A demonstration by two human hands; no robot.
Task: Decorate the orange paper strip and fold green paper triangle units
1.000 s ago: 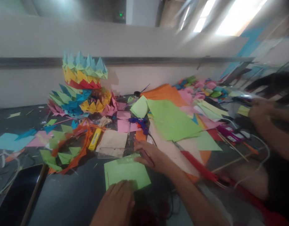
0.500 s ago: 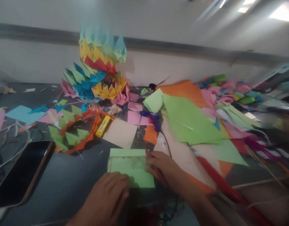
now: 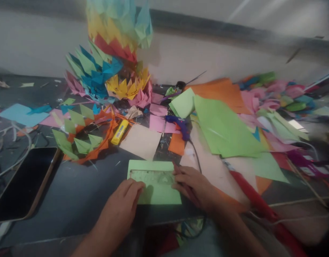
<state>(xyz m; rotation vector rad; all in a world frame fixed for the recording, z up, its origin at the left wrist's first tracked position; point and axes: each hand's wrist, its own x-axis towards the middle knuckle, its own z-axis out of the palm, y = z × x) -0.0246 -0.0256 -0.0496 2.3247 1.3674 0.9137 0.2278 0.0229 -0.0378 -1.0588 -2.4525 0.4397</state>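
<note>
A light green paper sheet (image 3: 159, 197) lies flat near the front edge of the dark table. Across its upper part rests a clear plastic ruler (image 3: 150, 176). My left hand (image 3: 124, 201) is closed at the left end of the ruler, fingertips together and pressing on it and the paper. In my right hand (image 3: 198, 187) is a slim reddish pencil (image 3: 176, 167), its tip near the right end of the ruler. Fingers hide most of the pencil's shaft, and any drawn line is too blurred to make out.
Left of the paper lies a phone (image 3: 22, 184). Beyond are a paper ring (image 3: 110, 137), a yellow glue box (image 3: 119, 132), a blue glue gun (image 3: 182, 126) and stacked folded-paper rings (image 3: 100, 76). Green sheets (image 3: 223, 128) and a red-handled tool (image 3: 250, 192) lie to the right.
The view has dipped, so the table sits higher in it. My left fingers have drawn together and moved slightly up to the ruler. My right hand keeps its hold on the pencil.
</note>
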